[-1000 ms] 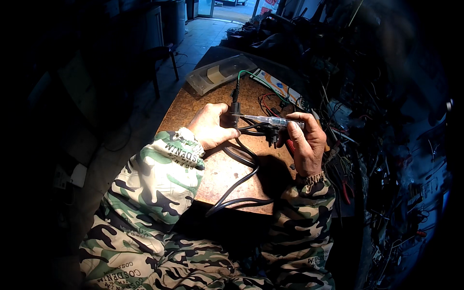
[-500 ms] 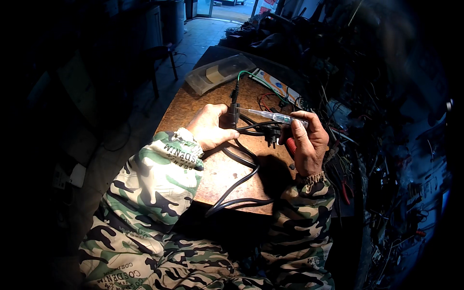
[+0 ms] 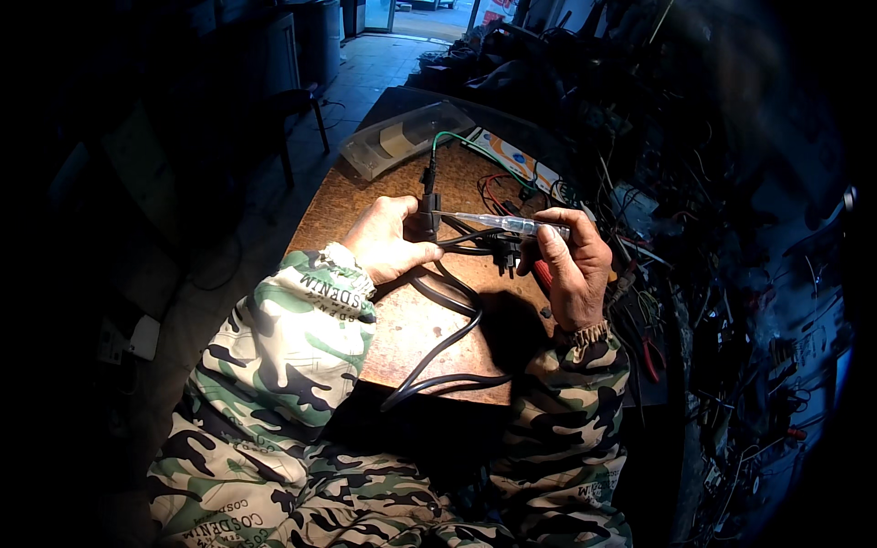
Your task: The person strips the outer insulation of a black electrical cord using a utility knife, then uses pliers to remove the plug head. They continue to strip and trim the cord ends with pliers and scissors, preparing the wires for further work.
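My left hand (image 3: 384, 237) is closed on a black cable connector (image 3: 430, 205) standing upright, with a green wire (image 3: 470, 143) rising from its top end. My right hand (image 3: 574, 269) grips a clear-handled, screwdriver-like tester (image 3: 498, 222) held sideways, its thin metal tip at the connector; whether the tip touches or enters it cannot be told. Below the tester lie looped black cable (image 3: 452, 333) and a black plug (image 3: 507, 258). A red-handled tool (image 3: 541, 272) is partly hidden beside my right hand.
The lit wooden bench (image 3: 333, 215) holds a clear plastic case (image 3: 370, 155), a white-and-orange strip (image 3: 502, 151) and thin red and black wires. Red-handled pliers (image 3: 650, 361) and tangled clutter crowd the dark right side. A chair (image 3: 288, 105) and doorway (image 3: 420, 23) lie beyond.
The whole view has shifted slightly left. The tester's tip has moved a little along the connector, while both hands keep their grips.
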